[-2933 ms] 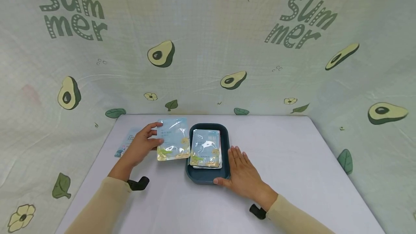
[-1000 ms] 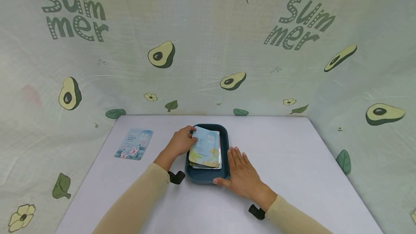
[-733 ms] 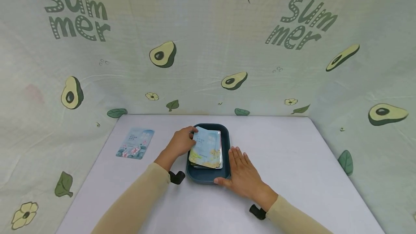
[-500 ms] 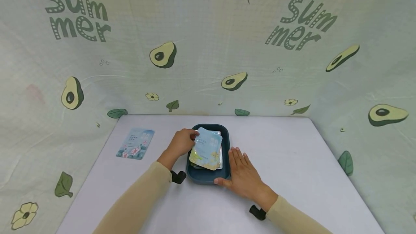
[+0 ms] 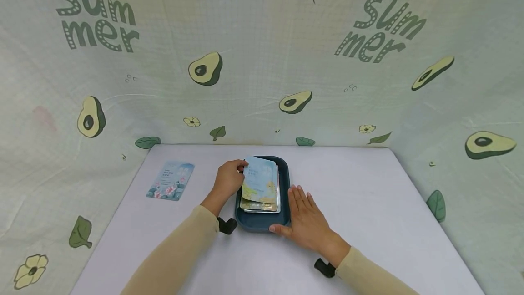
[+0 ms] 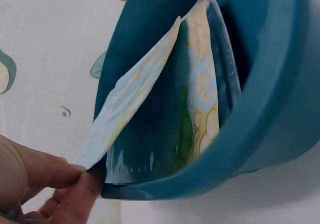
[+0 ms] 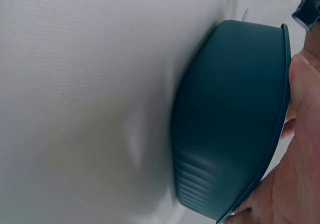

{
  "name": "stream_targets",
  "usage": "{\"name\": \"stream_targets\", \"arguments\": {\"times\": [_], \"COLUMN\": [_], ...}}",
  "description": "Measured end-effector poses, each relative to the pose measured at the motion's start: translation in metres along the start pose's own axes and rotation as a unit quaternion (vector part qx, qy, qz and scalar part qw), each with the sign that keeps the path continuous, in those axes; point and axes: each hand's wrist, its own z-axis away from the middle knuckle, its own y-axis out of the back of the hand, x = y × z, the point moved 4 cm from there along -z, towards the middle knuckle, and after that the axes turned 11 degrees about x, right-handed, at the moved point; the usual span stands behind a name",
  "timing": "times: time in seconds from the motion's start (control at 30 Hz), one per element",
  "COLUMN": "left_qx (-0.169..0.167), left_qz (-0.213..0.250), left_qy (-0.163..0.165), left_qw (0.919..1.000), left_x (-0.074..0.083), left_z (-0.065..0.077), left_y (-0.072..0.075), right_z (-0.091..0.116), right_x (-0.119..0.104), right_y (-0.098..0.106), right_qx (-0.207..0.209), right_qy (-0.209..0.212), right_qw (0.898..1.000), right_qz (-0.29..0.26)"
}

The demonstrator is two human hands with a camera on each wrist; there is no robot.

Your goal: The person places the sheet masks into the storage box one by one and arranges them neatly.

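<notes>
My left hand (image 5: pixel 228 179) pinches the left edge of a light-blue sheet mask packet (image 5: pixel 259 180) between thumb and fingers. In the left wrist view that packet (image 6: pixel 135 97) stands tilted above the other packets (image 6: pixel 202 84), inside the dark-blue plastic basket (image 6: pixel 240 149). The head view shows a small stack of packets (image 5: pixel 259 206) beneath it, mostly covered. My right hand (image 5: pixel 304 220) lies along the right side of the basket (image 5: pixel 266 226), fingers straight, thumb at the front corner. In the right wrist view the hand (image 7: pixel 295 179) touches the basket's rim.
Another blue packet with pink flowers (image 5: pixel 170 181) lies flat at the left of the white table (image 5: pixel 352 185). Behind the table hangs a pale cloth (image 5: pixel 254 49) printed with avocados and leaves. Both wrists carry small black cameras (image 5: pixel 227 226).
The left hand has brought the packet from left of the basket to above the stack. In the last half second the packet turned and shifted slightly back. The right hand has stayed put.
</notes>
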Motion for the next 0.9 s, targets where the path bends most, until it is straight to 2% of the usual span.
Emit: {"name": "stream_targets", "arguments": {"times": [0.3,0.53,0.73,0.9], "left_qx": [-0.010,0.001,0.011,0.015], "left_qz": [-0.014,-0.028,0.005,0.054], "left_qy": [0.003,-0.001,-0.016,-0.003], "left_qw": [0.9999,0.9996,0.9998,0.9984], "left_x": [0.006,0.006,-0.004,-0.022], "left_z": [0.003,0.006,0.006,0.006], "left_y": [0.004,0.010,0.015,0.022], "right_z": [-0.001,-0.001,0.000,0.000], "right_x": [-0.001,-0.001,0.000,-0.001], "right_y": [0.002,0.002,0.000,0.000], "right_qx": [-0.009,-0.006,-0.003,0.002], "right_qy": [-0.010,-0.010,-0.009,-0.008], "right_qw": [1.000,1.000,1.000,1.000], "right_qz": [-0.006,-0.004,0.004,0.001]}}
